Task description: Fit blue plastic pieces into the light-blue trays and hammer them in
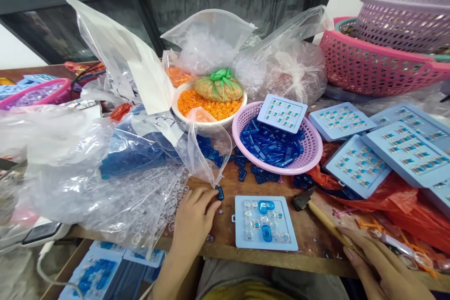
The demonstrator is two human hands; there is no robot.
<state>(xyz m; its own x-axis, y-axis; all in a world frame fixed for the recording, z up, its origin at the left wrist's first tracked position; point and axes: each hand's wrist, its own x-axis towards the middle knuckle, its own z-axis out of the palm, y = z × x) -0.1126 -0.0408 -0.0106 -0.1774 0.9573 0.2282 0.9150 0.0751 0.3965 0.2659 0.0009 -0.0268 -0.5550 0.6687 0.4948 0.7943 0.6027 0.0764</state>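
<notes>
My left hand [195, 215] is closed at the table's front, its fingertips pinching a small dark-blue translucent plastic piece [220, 193]. At the right, my right hand [378, 262] is closed around the end of a hammer's wooden handle [330, 222]. The dark hammer head [302, 199] rests on the wood. Between the hands lies a light-blue square plastic panel [241, 225] with rows of clear round fittings. Two bright-blue caps, an L-shaped one [266, 206] and an oval one [266, 233], sit on it.
A lilac basket [314, 150] of blue pieces stands behind, with loose ones spilled in front. Several similar panels [358, 164] are piled at right on red plastic. A white bowl [175, 105] holds orange rings. Clear bags [98, 206] cover the left side. Pink baskets [379, 65] stand back right.
</notes>
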